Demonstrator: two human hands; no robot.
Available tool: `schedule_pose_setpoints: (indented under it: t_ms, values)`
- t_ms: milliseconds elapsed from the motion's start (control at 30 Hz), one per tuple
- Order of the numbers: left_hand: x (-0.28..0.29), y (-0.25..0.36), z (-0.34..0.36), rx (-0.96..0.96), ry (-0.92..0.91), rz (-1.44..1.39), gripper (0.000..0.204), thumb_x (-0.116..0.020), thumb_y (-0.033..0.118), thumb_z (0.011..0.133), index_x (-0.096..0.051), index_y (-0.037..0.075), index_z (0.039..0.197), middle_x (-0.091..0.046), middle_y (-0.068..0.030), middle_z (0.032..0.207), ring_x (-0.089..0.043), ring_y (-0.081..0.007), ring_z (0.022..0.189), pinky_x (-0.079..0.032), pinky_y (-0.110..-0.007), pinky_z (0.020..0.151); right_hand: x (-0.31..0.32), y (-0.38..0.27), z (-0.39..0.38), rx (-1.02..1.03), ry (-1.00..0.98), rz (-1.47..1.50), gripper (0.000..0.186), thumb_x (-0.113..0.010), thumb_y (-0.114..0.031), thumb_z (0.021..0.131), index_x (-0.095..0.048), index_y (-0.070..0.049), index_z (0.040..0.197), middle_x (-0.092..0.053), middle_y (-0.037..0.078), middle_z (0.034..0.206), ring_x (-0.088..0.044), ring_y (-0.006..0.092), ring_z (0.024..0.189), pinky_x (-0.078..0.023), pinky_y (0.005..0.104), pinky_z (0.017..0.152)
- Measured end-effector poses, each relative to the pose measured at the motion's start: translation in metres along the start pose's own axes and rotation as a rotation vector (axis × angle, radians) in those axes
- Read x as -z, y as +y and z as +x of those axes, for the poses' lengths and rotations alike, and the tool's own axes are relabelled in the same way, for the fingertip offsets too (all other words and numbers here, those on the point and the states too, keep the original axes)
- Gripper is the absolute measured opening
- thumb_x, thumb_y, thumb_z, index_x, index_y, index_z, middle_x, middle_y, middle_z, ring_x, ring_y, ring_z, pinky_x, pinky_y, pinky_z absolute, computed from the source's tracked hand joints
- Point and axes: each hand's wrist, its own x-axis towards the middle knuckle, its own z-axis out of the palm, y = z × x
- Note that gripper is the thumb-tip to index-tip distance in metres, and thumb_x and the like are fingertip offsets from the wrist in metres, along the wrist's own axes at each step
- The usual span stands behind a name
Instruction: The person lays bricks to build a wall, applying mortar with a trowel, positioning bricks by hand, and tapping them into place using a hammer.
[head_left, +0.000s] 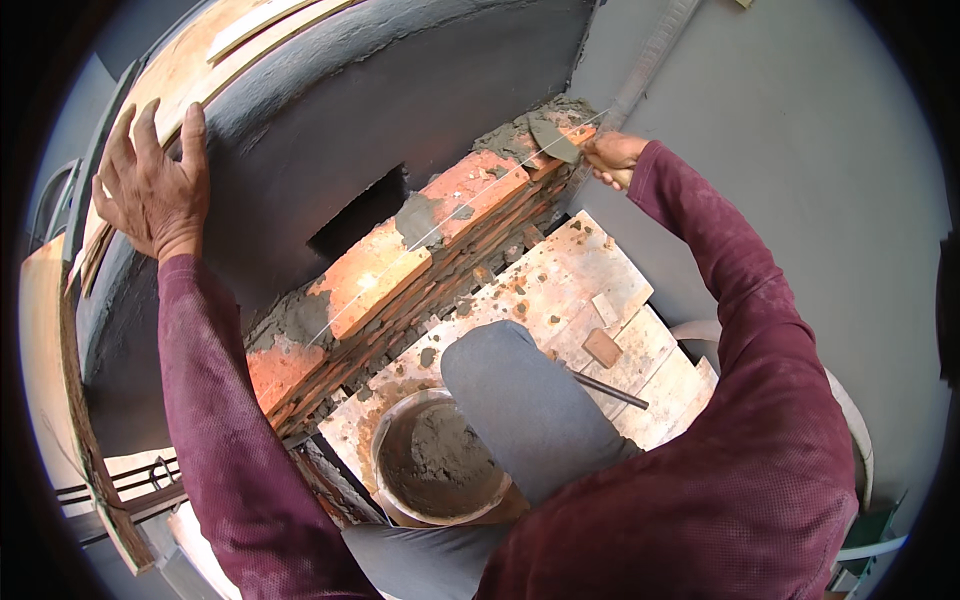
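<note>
Our right grip [613,158] clasps a grey triangular metal trowel [553,141] at the orange brick wall [372,275]; our left grip [155,195] is spread.

1. I wear a maroon top [740,490] with long sleeves, its cloth finely textured, with a small, regular weave showing toward the shoulder.
2. My left sleeve [210,400] reaches the wrist, ends in a plain edge and looks lightly dusty.
3. My right sleeve [725,240] also reaches the wrist; it creases into folds along the arm and carries pale, powdery smudges.
4. My left hand [160,195] and right hand [614,157] are bare.
5. My trousers [530,410] are plain bluish grey, with a matte surface.
</note>
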Motion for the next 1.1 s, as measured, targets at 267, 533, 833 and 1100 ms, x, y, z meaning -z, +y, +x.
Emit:
schedule_pose_setpoints:
  t_ms: [267,533,833,1100]
  values:
    - [0.009,0.009,0.001,0.035,-0.042,0.068,0.057,-0.051,0.066,0.091,-0.061,0.027,0.131,-0.051,0.0018,0.143,-0.041,-0.0180,0.136,-0.022,-0.050,0.115,-0.102,-0.037,-0.062,0.005,-0.211,-0.249,0.033,-0.033,-0.024,0.106,-0.053,0.000,0.115,-0.053,0.004,0.067,-0.053,0.0128,0.047,-0.049,0.0286,0.036]
    - [-0.011,0.015,-0.007,0.040,-0.020,0.019,0.059,-0.051,0.070,0.089,-0.060,0.028,0.130,-0.050,0.0027,0.143,-0.040,-0.0176,0.137,-0.021,-0.053,0.115,0.001,0.023,-0.015,0.278,0.352,-1.255,0.036,-0.045,-0.028,0.100,-0.060,0.004,0.108,-0.067,0.024,0.087,-0.068,0.0372,0.085,-0.056,0.0487,0.074]
    - [0.006,-0.036,0.020,-0.124,0.092,-0.029,0.060,-0.054,0.065,0.090,-0.057,0.025,0.135,-0.051,-0.0001,0.142,-0.044,-0.0179,0.133,-0.024,-0.046,0.114,-0.055,-0.012,-0.054,0.408,0.238,-1.072,0.032,-0.043,-0.023,0.100,-0.062,0.002,0.103,-0.068,0.020,0.085,-0.068,0.0318,0.066,-0.058,0.0452,0.069]
    - [0.170,0.008,-0.116,-0.014,-0.534,-0.947,0.030,-0.066,0.008,0.089,-0.065,0.000,0.118,-0.064,-0.0165,0.117,-0.058,-0.0293,0.116,-0.043,-0.040,0.104,0.074,0.036,0.010,0.468,-0.143,-1.062,0.034,-0.047,-0.028,0.099,-0.061,0.002,0.097,-0.067,0.018,0.075,-0.068,0.0301,0.061,-0.057,0.0375,0.058]
